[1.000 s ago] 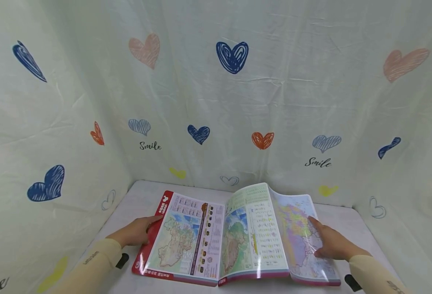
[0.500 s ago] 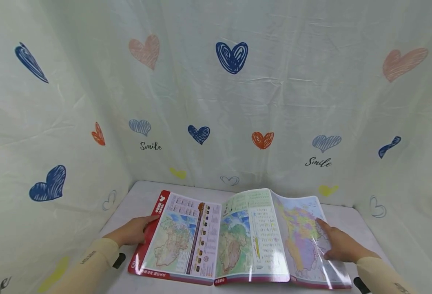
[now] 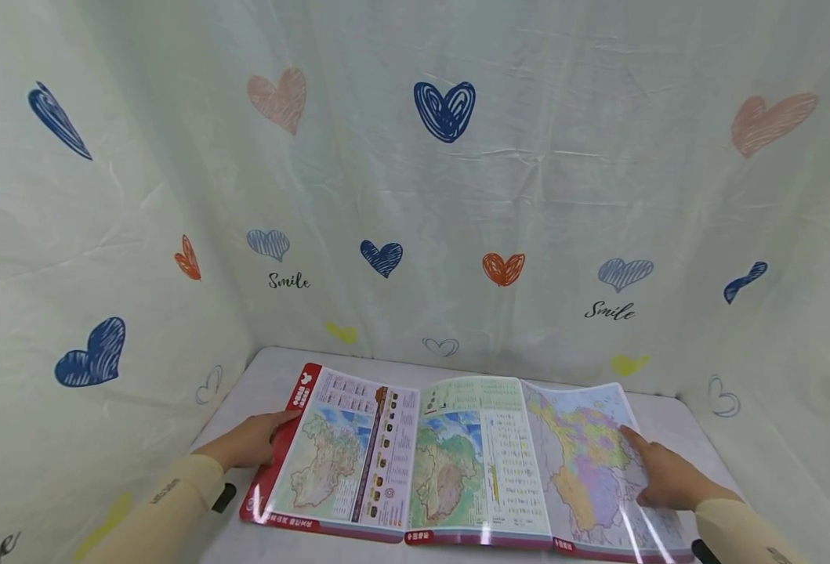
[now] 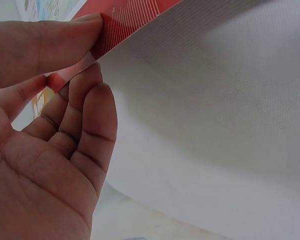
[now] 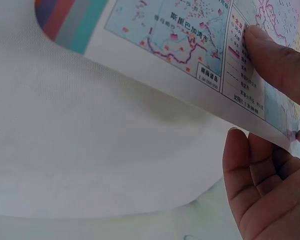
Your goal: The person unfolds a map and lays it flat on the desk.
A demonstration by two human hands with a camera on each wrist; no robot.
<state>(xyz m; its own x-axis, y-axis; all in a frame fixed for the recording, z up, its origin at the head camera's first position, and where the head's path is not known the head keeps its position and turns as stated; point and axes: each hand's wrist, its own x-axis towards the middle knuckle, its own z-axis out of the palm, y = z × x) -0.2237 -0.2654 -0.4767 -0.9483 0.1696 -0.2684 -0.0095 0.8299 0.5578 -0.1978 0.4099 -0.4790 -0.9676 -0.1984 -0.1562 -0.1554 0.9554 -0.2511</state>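
Observation:
A glossy folding map (image 3: 450, 462) lies spread in three panels, with creases between them. My left hand (image 3: 252, 441) pinches its red left edge; in the left wrist view the thumb (image 4: 50, 45) is on top of the red strip and curled fingers are under it. At the opposite end, my right hand (image 3: 672, 474) pinches the right panel (image 3: 587, 462), which carries a pastel-coloured map. The right wrist view shows that thumb (image 5: 280, 60) on the printed face and the other fingers beneath the edge.
The white table (image 3: 273, 368) extends behind and beside the map. A white curtain (image 3: 450, 196) printed with hearts and "Smile" encloses the back and both sides. Dark wrist straps (image 3: 224, 498) show below the sleeves.
My right hand has moved right and slightly toward me, drawing the right panel out. The raised middle fold has flattened. My left hand has shifted slightly left with the red edge.

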